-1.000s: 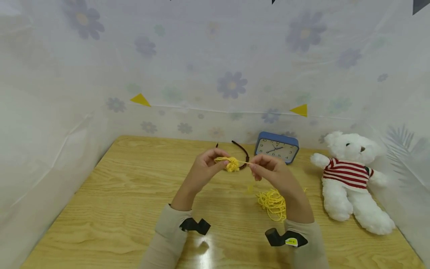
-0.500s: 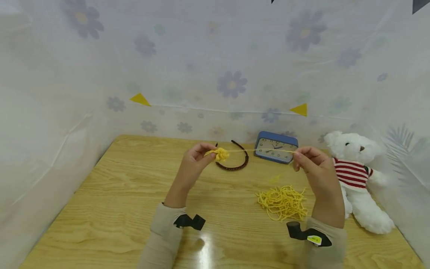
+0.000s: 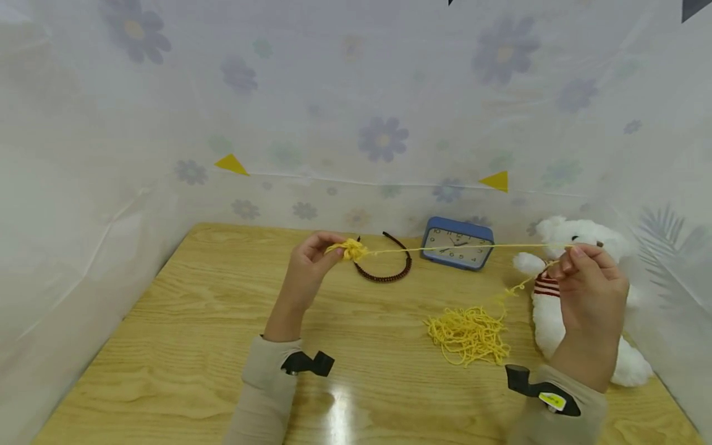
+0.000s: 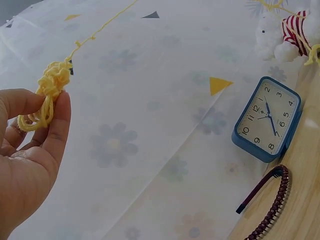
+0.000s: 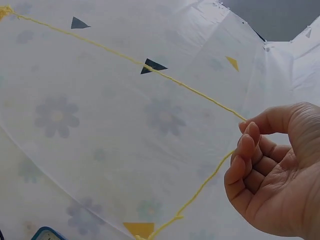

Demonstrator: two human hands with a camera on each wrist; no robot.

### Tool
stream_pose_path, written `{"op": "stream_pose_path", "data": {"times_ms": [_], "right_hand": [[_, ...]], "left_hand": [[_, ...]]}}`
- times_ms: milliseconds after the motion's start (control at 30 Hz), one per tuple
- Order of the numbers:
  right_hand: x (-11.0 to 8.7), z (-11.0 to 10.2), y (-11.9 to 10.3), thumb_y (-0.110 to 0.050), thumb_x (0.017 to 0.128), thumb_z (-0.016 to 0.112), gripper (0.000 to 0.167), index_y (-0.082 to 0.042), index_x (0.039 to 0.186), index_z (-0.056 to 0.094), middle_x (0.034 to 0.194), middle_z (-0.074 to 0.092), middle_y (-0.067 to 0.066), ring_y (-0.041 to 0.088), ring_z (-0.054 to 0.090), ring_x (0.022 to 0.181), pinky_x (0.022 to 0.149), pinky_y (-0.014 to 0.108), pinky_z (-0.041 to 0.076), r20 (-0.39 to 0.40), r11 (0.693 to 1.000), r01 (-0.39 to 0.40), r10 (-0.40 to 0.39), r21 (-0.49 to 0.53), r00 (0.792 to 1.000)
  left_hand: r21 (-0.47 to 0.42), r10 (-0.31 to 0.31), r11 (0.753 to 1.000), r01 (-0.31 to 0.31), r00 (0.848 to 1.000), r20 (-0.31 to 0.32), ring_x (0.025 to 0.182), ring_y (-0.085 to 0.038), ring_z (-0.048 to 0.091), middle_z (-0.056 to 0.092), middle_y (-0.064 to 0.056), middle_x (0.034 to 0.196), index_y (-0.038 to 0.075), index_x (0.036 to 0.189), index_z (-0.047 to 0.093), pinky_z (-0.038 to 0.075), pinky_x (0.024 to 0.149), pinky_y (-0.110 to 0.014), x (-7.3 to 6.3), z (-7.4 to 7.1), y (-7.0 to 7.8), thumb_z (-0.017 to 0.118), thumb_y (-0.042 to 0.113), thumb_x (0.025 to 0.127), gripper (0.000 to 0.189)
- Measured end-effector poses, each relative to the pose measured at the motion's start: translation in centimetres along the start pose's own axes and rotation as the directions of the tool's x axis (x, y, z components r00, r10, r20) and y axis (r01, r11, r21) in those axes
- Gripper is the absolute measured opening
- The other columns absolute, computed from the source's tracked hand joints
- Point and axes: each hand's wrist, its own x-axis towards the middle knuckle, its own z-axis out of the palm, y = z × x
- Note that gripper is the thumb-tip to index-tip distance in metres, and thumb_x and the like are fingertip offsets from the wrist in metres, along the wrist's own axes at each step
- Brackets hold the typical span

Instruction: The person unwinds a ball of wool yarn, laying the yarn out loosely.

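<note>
My left hand pinches a small knotted bundle of yellow yarn between thumb and fingers, its loops hanging at the fingertips. A single yarn strand runs taut from that bundle across to my right hand, which pinches it between thumb and forefinger. Past the right fingers the strand drops slack, with small kinks, toward a loose heap of yellow yarn on the table. Both hands are raised above the table, far apart.
A blue alarm clock stands at the table's back, behind the strand. Left of it lies a dark beaded headband. A white teddy bear in a striped shirt sits at the right, partly behind my right hand. A flowered sheet surrounds the wooden table.
My right hand has swept far to the right, drawing out a long strand from the bundle. My left hand has shifted a little left and up, still holding the bundle.
</note>
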Motion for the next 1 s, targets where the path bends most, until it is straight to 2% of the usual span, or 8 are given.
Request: {"op": "stream_pose_path", "data": {"times_ms": [167, 467, 600, 700, 767, 800, 900, 1000], "right_hand": [[0.2, -0.5, -0.6, 0.021, 0.091, 0.038, 0.019, 0.022, 0.080, 0.053, 0.062, 0.052, 0.023, 0.028, 0.051, 0.052, 0.047, 0.033, 0.047, -0.101, 0.999, 0.026, -0.021, 0.048, 0.995], [0.2, -0.6, -0.7, 0.020, 0.090, 0.042, 0.016, 0.021, 0.078, 0.053, 0.060, 0.051, 0.022, 0.028, 0.050, 0.050, 0.045, 0.033, 0.047, -0.143, 0.999, 0.038, -0.039, -0.012, 0.989], [0.2, -1.1, -0.9, 0.019, 0.091, 0.040, 0.019, 0.021, 0.080, 0.055, 0.062, 0.053, 0.023, 0.028, 0.052, 0.053, 0.048, 0.033, 0.049, -0.106, 1.000, -0.006, 0.004, -0.020, 0.994], [0.1, -1.4, -0.8, 0.016, 0.093, 0.040, 0.021, 0.018, 0.083, 0.058, 0.066, 0.057, 0.020, 0.026, 0.057, 0.058, 0.053, 0.030, 0.052, -0.024, 0.988, -0.075, 0.073, -0.131, 0.997], [0.0, -1.6, -0.7, 0.014, 0.094, 0.041, 0.021, 0.013, 0.086, 0.061, 0.071, 0.060, 0.017, 0.023, 0.059, 0.062, 0.057, 0.027, 0.052, 0.032, 0.958, -0.123, 0.136, -0.259, 0.990], [0.0, -1.7, -0.6, 0.012, 0.095, 0.041, 0.021, 0.011, 0.088, 0.062, 0.073, 0.061, 0.015, 0.021, 0.059, 0.064, 0.058, 0.025, 0.051, 0.059, 0.931, -0.143, 0.172, -0.335, 0.983], [0.0, -1.9, -0.1, 0.008, 0.096, 0.044, 0.020, 0.004, 0.092, 0.063, 0.078, 0.061, 0.008, 0.015, 0.055, 0.066, 0.058, 0.022, 0.047, 0.109, 0.815, -0.177, 0.281, -0.552, 0.953], [0.2, -2.1, 0.6, 0.005, 0.097, 0.046, 0.018, 0.000, 0.098, 0.063, 0.081, 0.062, 0.003, 0.013, 0.054, 0.069, 0.059, 0.022, 0.046, 0.164, 0.671, -0.168, 0.402, -0.722, 0.901]], "left_hand": [[0.003, 0.024, 1.000, -0.024, 1.000, 0.000, 0.098, -0.012, 0.058, 0.056, -0.004, 0.104, 0.010, 0.101, 0.061, 0.051, 0.082, -0.022, 0.0, -0.3, 0.1, 0.052, -0.010, 0.091, 0.024], [-0.003, 0.040, 0.999, -0.040, 0.999, 0.000, 0.097, -0.013, 0.058, 0.056, -0.006, 0.105, 0.009, 0.101, 0.062, 0.051, 0.082, -0.023, 0.0, -0.5, 0.3, 0.052, -0.009, 0.092, 0.022], [0.001, 0.041, 0.999, -0.041, 0.999, -0.006, 0.097, -0.013, 0.058, 0.056, -0.006, 0.105, 0.009, 0.101, 0.061, 0.051, 0.082, -0.023, 0.0, -0.5, 0.4, 0.052, -0.009, 0.092, 0.022], [-0.003, 0.041, 0.999, -0.040, 0.999, 0.003, 0.097, -0.013, 0.058, 0.056, -0.004, 0.104, 0.010, 0.100, 0.061, 0.051, 0.083, -0.023, 0.0, -0.4, 0.5, 0.051, -0.010, 0.092, 0.023], [-0.009, 0.038, 0.999, -0.038, 0.999, 0.012, 0.097, -0.012, 0.058, 0.056, -0.004, 0.104, 0.010, 0.100, 0.061, 0.051, 0.083, -0.023, -0.1, -0.3, 0.5, 0.050, -0.010, 0.092, 0.024], [-0.011, 0.035, 0.999, -0.035, 0.999, 0.018, 0.098, -0.012, 0.058, 0.056, -0.003, 0.104, 0.011, 0.100, 0.061, 0.051, 0.083, -0.022, -0.1, -0.2, 0.5, 0.050, -0.010, 0.092, 0.025], [-0.022, 0.022, 1.000, -0.021, 0.999, 0.029, 0.098, -0.012, 0.057, 0.055, -0.004, 0.104, 0.009, 0.100, 0.060, 0.050, 0.083, -0.022, -0.1, 0.2, 0.4, 0.050, -0.011, 0.092, 0.023], [-0.026, 0.005, 1.000, -0.004, 0.999, 0.045, 0.099, -0.013, 0.057, 0.054, -0.006, 0.106, 0.005, 0.102, 0.060, 0.050, 0.084, -0.023, -0.1, 0.5, 0.3, 0.051, -0.010, 0.092, 0.020]]}}
